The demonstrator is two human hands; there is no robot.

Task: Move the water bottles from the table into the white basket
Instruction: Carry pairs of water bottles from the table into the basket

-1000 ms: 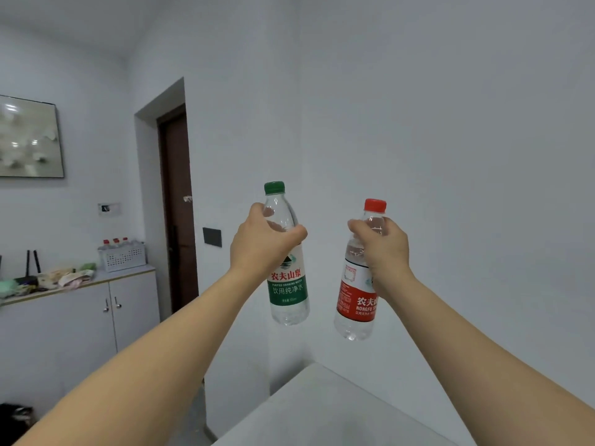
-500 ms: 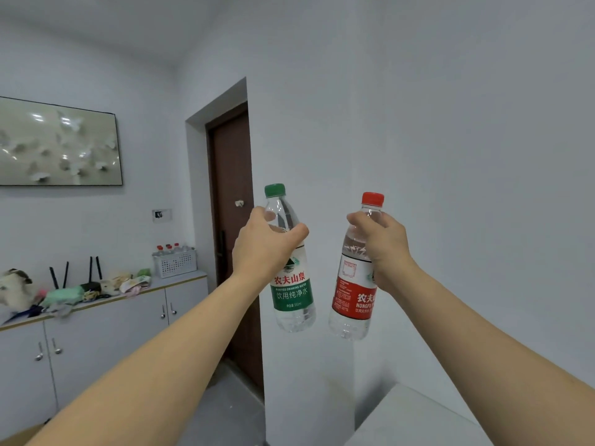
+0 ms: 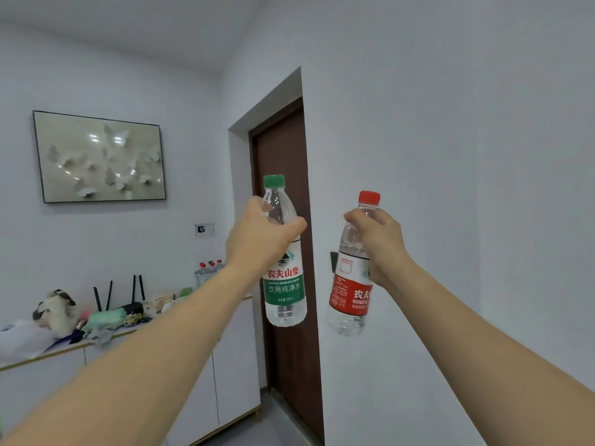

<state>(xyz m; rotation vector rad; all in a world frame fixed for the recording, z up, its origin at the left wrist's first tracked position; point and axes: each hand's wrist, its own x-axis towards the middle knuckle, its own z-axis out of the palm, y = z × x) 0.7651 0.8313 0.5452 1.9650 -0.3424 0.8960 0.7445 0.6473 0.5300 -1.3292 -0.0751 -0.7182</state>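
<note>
White walls enclose the room, with a dark brown door [image 3: 289, 239] set in a recess and a framed picture [image 3: 99, 157] hanging to its left. Below the picture runs a white cabinet [image 3: 222, 375] whose top carries soft toys, a black router with antennas and, at its far end near the door, the white basket [image 3: 203, 278], partly hidden by the left forearm, with red-capped bottles standing in it. Both arms reach forward at chest height. The left hand [image 3: 257, 243] grasps the green bottle [image 3: 285, 281] round its shoulder, fingers curled about it, the bottle upright. The right hand [image 3: 381, 243] grasps the red bottle [image 3: 352, 284] just under its neck, tilted slightly. Both bottles hang in the air, apart from each other, well short of the basket.
</note>
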